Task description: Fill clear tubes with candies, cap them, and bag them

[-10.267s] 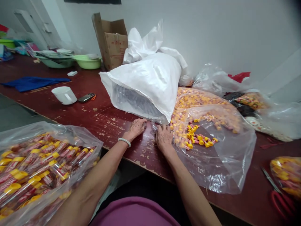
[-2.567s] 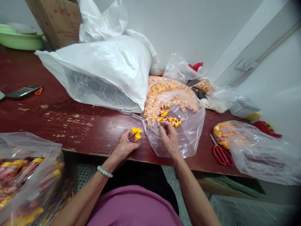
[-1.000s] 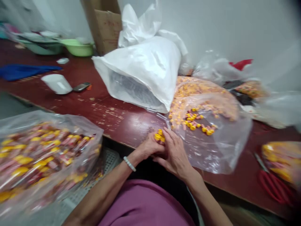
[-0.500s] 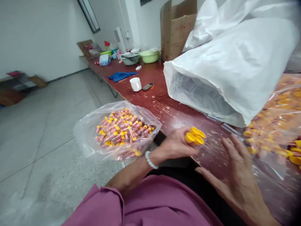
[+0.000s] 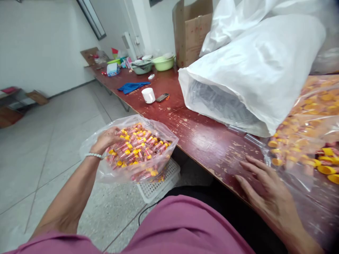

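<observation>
My left hand (image 5: 107, 138), with a beaded bracelet at the wrist, is over the near-left part of an open clear bag (image 5: 90, 144) filled with small yellow-capped tubes (image 5: 143, 146). Its fingertips reach among the tubes; whether they hold one is hidden. My right hand (image 5: 267, 187) rests on the red table (image 5: 201, 141) near its front edge, fingers spread and holding nothing. Right of it lies a clear plastic bag (image 5: 304, 176) with more yellow-capped tubes (image 5: 327, 169). Beyond, a large white sack (image 5: 254, 70) lies with its mouth open, clear tubes inside.
A white perforated basket (image 5: 159, 187) stands under the tube bag. On the table are a white cup (image 5: 148, 95), a phone (image 5: 162, 97), a blue cloth (image 5: 134, 87), a green basin (image 5: 164, 64) and a cardboard box (image 5: 193, 38).
My left hand has moved left from the table edge to the bag, and the bunch of yellow-capped tubes it held no longer shows in it. My right hand has lowered onto the table.
</observation>
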Available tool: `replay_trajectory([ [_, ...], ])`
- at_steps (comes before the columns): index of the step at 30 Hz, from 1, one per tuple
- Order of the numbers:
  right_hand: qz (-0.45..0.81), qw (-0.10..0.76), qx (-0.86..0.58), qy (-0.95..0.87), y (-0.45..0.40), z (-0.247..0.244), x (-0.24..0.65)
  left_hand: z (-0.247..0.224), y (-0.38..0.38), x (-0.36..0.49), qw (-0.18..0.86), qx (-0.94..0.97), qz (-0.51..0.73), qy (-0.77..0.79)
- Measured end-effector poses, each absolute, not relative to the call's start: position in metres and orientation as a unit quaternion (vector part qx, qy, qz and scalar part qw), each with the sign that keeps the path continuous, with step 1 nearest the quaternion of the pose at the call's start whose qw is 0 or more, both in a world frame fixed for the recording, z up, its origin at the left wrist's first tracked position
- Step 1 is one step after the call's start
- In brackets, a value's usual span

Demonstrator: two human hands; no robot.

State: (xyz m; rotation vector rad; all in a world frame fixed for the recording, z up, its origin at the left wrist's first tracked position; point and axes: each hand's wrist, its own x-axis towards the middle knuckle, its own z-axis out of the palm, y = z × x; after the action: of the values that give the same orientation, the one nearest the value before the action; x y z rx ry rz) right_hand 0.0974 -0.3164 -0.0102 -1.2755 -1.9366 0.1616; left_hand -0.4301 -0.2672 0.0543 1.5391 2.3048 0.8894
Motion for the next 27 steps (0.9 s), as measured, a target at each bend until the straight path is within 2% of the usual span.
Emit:
replay_trajectory([
  [4, 0.077, 0.394, -0.501, -0.767, -0.314, -0.013, 0.1, 0.075, -0.274, -0.398, -0.015, 0.548, 0.163, 0.82],
  [7, 0.101, 0.392, -0.497, -0.768, -0.31, -0.02, 0.101, 0.093, -0.28, -0.333, -0.066, 0.647, 0.189, 0.736],
  [11, 0.156, 0.387, -0.523, -0.743, -0.301, -0.037, 0.105, 0.082, -0.273, -0.218, 0.018, 0.737, 0.303, 0.604],
  [14, 0.177, 0.408, -0.545, -0.711, -0.298, -0.043, 0.108, 0.046, -0.241, -0.128, 0.148, 0.796, 0.307, 0.5],
  [16, 0.187, 0.424, -0.553, -0.692, -0.299, -0.043, 0.11, 0.021, -0.211, -0.076, 0.183, 0.822, 0.281, 0.461],
  [21, 0.171, 0.461, -0.574, -0.655, -0.301, -0.045, 0.112, -0.01, -0.147, 0.001, 0.07, 0.852, 0.211, 0.474],
  [27, 0.05, 0.494, -0.578, -0.647, -0.272, -0.056, 0.113, -0.023, -0.125, 0.005, 0.063, 0.864, 0.15, 0.476],
])
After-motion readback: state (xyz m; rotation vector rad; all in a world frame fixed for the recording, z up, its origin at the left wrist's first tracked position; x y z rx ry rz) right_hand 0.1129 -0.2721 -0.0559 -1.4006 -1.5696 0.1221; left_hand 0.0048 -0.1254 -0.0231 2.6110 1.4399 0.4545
